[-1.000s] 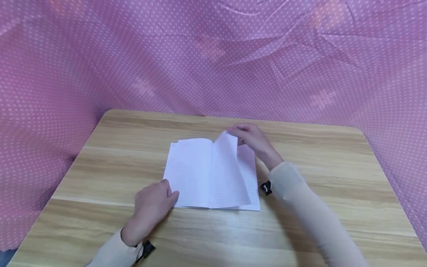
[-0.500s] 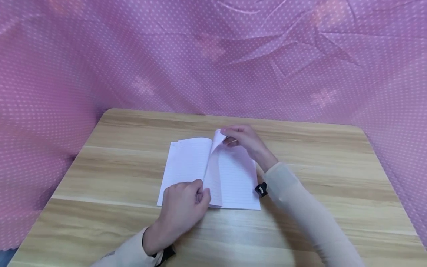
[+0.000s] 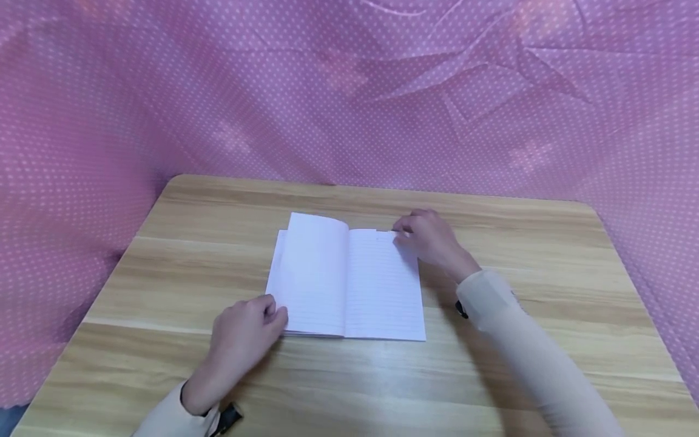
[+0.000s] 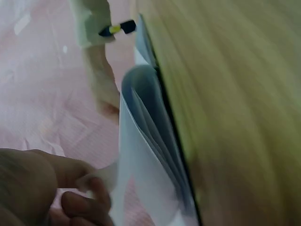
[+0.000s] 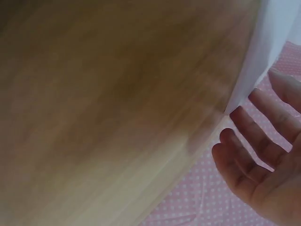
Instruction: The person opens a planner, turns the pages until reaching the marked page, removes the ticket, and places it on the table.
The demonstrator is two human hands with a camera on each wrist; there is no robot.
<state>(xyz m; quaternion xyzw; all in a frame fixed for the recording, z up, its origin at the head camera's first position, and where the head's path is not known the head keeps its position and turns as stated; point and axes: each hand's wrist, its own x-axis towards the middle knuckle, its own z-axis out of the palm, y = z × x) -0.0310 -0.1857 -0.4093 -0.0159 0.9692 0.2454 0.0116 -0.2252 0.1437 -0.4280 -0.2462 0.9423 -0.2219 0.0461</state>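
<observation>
An open notebook [image 3: 382, 285] with lined white pages lies on the table. Its left leaf [image 3: 314, 273] stands a little raised and curved from the spine. My left hand [image 3: 243, 331] is at the lower left corner. There its thumb and forefinger pinch the page edge, as the left wrist view shows, with several loose leaves [image 4: 150, 122] bowed beside it. At the upper right corner is my right hand [image 3: 431, 240]. Its fingers [image 5: 261, 141] are loosely extended along the notebook's edge in the right wrist view, pinching nothing.
The wooden table [image 3: 180, 255] has rounded far corners. A pink dotted cloth [image 3: 349, 103] hangs behind it and at both sides. Each wrist wears a black strapped device [image 3: 229, 417] below a pale sleeve.
The right hand released the page it was lifting and shifted right. My left hand reached to the middle, then carried the page over to the left side.
</observation>
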